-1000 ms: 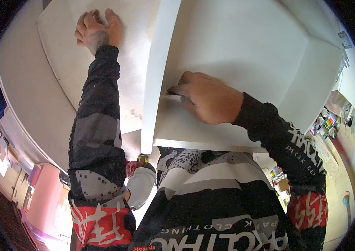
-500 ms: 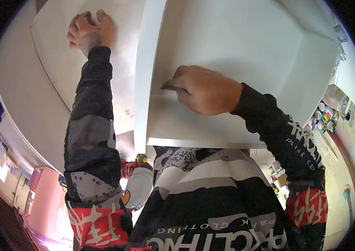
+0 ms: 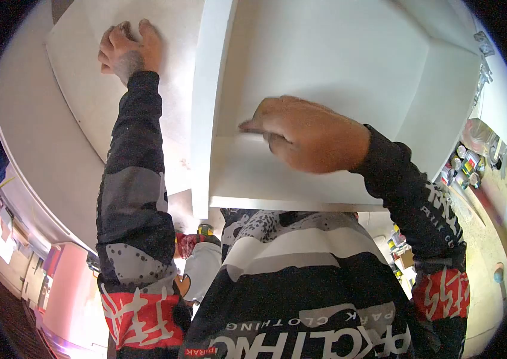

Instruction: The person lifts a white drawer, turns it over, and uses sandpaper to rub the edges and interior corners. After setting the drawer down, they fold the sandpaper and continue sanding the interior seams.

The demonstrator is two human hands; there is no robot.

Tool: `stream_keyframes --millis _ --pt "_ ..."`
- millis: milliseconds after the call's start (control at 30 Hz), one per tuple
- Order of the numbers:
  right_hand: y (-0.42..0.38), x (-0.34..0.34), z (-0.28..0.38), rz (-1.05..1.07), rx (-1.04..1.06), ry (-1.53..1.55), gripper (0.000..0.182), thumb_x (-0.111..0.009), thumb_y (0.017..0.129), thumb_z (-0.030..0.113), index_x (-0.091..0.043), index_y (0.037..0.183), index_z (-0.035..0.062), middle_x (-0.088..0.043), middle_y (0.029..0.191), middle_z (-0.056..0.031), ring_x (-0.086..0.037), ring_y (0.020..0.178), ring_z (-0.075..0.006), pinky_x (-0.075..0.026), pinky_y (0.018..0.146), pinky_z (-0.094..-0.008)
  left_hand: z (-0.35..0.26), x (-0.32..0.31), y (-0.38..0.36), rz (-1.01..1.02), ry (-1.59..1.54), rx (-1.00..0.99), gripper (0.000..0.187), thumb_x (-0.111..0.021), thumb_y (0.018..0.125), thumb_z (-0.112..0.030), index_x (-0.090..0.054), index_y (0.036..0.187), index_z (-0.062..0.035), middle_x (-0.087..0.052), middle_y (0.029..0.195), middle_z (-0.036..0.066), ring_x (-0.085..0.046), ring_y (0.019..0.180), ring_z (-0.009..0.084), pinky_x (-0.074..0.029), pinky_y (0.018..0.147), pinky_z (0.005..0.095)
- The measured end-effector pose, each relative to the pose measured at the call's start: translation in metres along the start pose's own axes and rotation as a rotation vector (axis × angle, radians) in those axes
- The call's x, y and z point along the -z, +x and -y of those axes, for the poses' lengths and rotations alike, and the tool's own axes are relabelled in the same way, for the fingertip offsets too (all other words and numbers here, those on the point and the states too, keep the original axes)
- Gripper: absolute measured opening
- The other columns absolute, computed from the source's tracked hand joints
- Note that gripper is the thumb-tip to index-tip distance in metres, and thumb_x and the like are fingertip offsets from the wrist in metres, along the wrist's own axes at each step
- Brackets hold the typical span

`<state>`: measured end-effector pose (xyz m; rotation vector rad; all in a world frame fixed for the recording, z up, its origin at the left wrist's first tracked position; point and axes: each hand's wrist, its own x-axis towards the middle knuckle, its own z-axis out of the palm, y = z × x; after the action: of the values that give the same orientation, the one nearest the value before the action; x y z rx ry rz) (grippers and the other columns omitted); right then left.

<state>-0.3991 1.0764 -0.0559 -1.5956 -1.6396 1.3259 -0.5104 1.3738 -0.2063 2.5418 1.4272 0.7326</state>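
Note:
A white box-like panel with raised walls (image 3: 325,66) fills the upper middle, its inner faces smooth. My right hand (image 3: 310,134) is inside it, fingers bent and pressed together around something I cannot make out, near the lower left inner corner. At the upper left, my left hand (image 3: 131,51) rests on a pale, smudged surface (image 3: 178,90), with its fingers curled and apart and nothing visible in it. Between the two hands runs a white upright edge (image 3: 205,107).
A gloved hand of another person (image 3: 187,244) shows below the panel, beside a yellow and black tool (image 3: 205,230). Several cans (image 3: 463,164) stand at the right. A pink curved object (image 3: 68,293) is at the lower left.
My right hand has moved a little to the right along the inside of the panel. My left hand stays in nearly the same place.

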Motion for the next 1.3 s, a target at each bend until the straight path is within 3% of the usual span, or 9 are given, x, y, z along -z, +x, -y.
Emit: stream_keyframes --millis 67,133,367,433,633,733,1067,1167,1300 --pt "0.001 -0.003 -0.006 -0.068 -0.072 -0.090 0.037 -0.053 0.085 0.004 -0.065 0.119 -0.0038 -0.062 0.106 -0.0233 -0.062 0.100 -0.0365 -0.049 0.090 -0.0461 0.001 -0.005 0.002 -0.007 -0.008 -0.001 0.047 -0.068 0.082 -0.044 -0.068 0.116 -0.0122 -0.053 0.138 0.014 -0.039 0.133 0.0365 -0.025 0.109 0.0569" --pt "0.012 -0.010 -0.003 0.067 -0.144 -0.058 0.036 -0.054 0.085 0.005 -0.065 0.118 -0.0052 -0.062 0.106 -0.0235 -0.061 0.100 -0.0374 -0.049 0.091 -0.0470 0.015 -0.013 0.003 -0.029 0.025 -0.019 0.052 -0.070 0.079 -0.060 -0.067 0.116 -0.0239 -0.053 0.140 0.005 -0.042 0.132 0.0338 -0.028 0.106 0.0619" --pt "0.027 -0.022 0.009 0.253 -0.140 -0.166 0.035 -0.054 0.084 0.005 -0.066 0.116 -0.0036 -0.062 0.103 -0.0257 -0.062 0.095 -0.0409 -0.050 0.089 -0.0472 0.011 -0.013 0.001 -0.048 0.014 -0.018 0.058 -0.069 0.078 -0.067 -0.067 0.117 -0.0241 -0.052 0.141 0.003 -0.041 0.133 0.0334 -0.029 0.107 0.0603" --pt "0.017 -0.008 0.014 0.178 0.027 0.020 0.036 -0.055 0.084 0.005 -0.067 0.116 -0.0030 -0.063 0.100 -0.0273 -0.062 0.095 -0.0421 -0.051 0.086 -0.0483 -0.007 0.004 0.000 0.043 0.004 0.026 0.046 -0.066 0.083 -0.044 -0.067 0.117 -0.0123 -0.050 0.140 0.013 -0.038 0.133 0.0356 -0.025 0.110 0.0550" --pt "0.019 -0.013 0.000 0.126 -0.167 -0.139 0.036 -0.056 0.084 0.006 -0.067 0.117 -0.0031 -0.064 0.098 -0.0278 -0.063 0.094 -0.0407 -0.050 0.088 -0.0470 -0.003 0.001 0.002 0.050 0.014 0.012 0.047 -0.068 0.081 -0.045 -0.068 0.114 -0.0114 -0.051 0.139 0.013 -0.039 0.131 0.0357 -0.027 0.108 0.0548" --pt "0.028 -0.020 0.004 0.271 -0.139 -0.190 0.036 -0.056 0.084 0.006 -0.066 0.118 -0.0033 -0.064 0.098 -0.0271 -0.062 0.095 -0.0401 -0.050 0.088 -0.0462 -0.005 0.000 0.000 0.027 0.009 -0.004 0.046 -0.067 0.081 -0.045 -0.068 0.113 -0.0114 -0.051 0.139 0.013 -0.040 0.131 0.0355 -0.027 0.108 0.0550" --pt "0.025 -0.007 0.019 0.150 -0.165 -0.212 0.038 -0.054 0.085 0.007 -0.067 0.121 0.0028 -0.062 0.107 -0.0217 -0.061 0.100 -0.0359 -0.049 0.092 -0.0450 -0.006 0.004 0.003 0.031 -0.005 0.016 0.046 -0.066 0.082 -0.044 -0.068 0.115 -0.0118 -0.051 0.139 0.012 -0.038 0.133 0.0361 -0.026 0.109 0.0557" --pt "0.026 -0.012 0.027 0.351 -0.260 -0.245 0.038 -0.052 0.087 0.007 -0.066 0.122 0.0017 -0.062 0.107 -0.0217 -0.060 0.101 -0.0350 -0.048 0.094 -0.0439 -0.008 0.004 0.000 0.054 0.029 0.043 0.045 -0.066 0.083 -0.043 -0.067 0.116 -0.0119 -0.051 0.138 0.013 -0.039 0.133 0.0358 -0.026 0.109 0.0557" --pt "0.012 0.006 0.022 0.235 0.011 -0.023 0.040 -0.051 0.086 0.005 -0.066 0.122 -0.0007 -0.064 0.103 -0.0241 -0.063 0.094 -0.0384 -0.050 0.091 -0.0469 -0.010 0.007 0.000 0.052 0.015 0.026 0.044 -0.066 0.083 -0.042 -0.066 0.116 -0.0118 -0.050 0.139 0.013 -0.038 0.133 0.0354 -0.026 0.109 0.0563"
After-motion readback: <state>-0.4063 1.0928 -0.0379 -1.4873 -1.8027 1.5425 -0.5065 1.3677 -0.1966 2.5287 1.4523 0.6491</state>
